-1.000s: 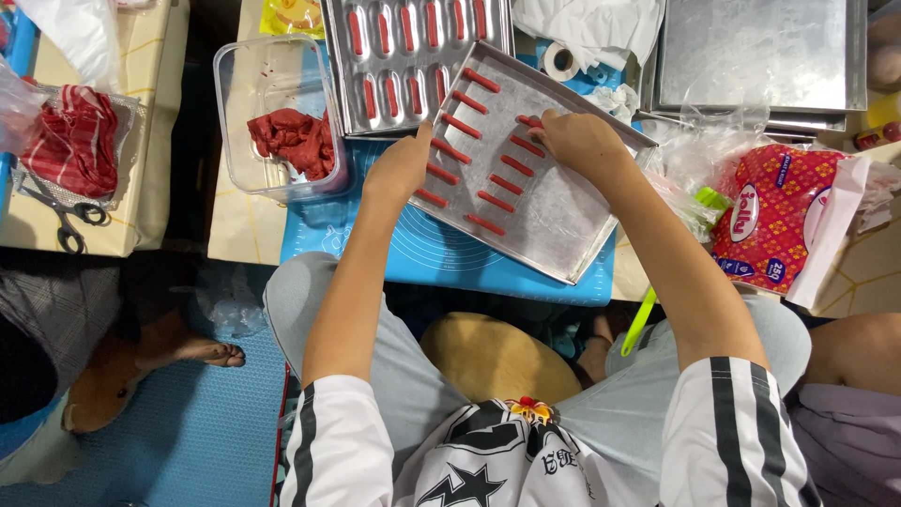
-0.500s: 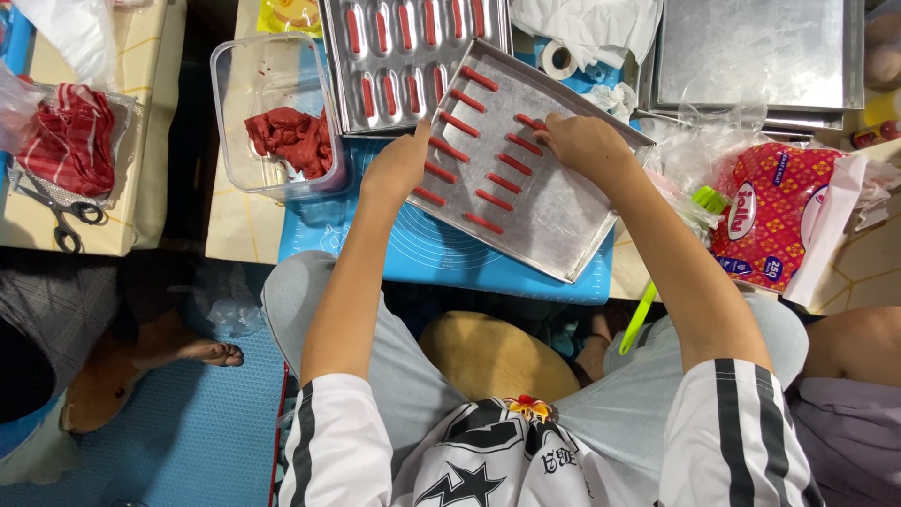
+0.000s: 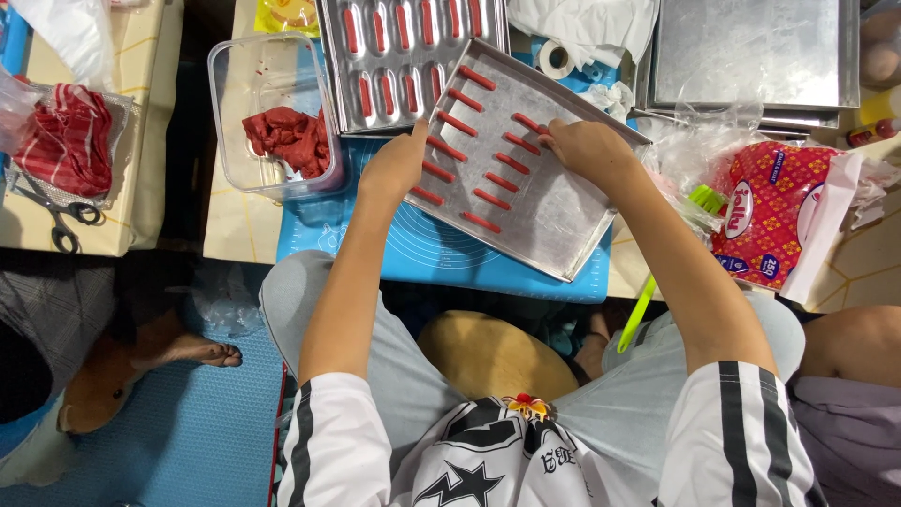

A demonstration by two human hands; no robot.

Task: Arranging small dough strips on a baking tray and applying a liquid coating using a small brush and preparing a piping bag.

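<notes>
red sticks (image 3: 474,160) lie in two slanted rows on the flat metal tray (image 3: 549,221), which sits tilted on the blue mat (image 3: 441,258) in front of you, its corners at about 12, 3, 6 and 9 o'clock. they are short, thin and evenly spaced, all running the same way. your left hand (image 3: 394,167) rests on the tray's 9 o'clock edge, fingers together and pointing toward 12, touching the outer row; whether it pinches a stick you cannot tell. your right hand (image 3: 587,148) lies palm down on the tray toward 2 o'clock, fingers curled at the near end of the inner row, with the fingertips hidden, so its grip cannot be told either. both forearms reach up from your lap, converging on the tray.

at 11 o'clock of the tray a metal mould tray (image 3: 404,56) holds more red pieces in its oblong hollows. at 9 o'clock a clear plastic tub (image 3: 272,113) contains a lump of red dough (image 3: 286,139). at 3 o'clock lies a red patterned bag (image 3: 774,211), with a green utensil (image 3: 648,305) beside it. scissors (image 3: 61,221) lie far out at 9 o'clock.
</notes>
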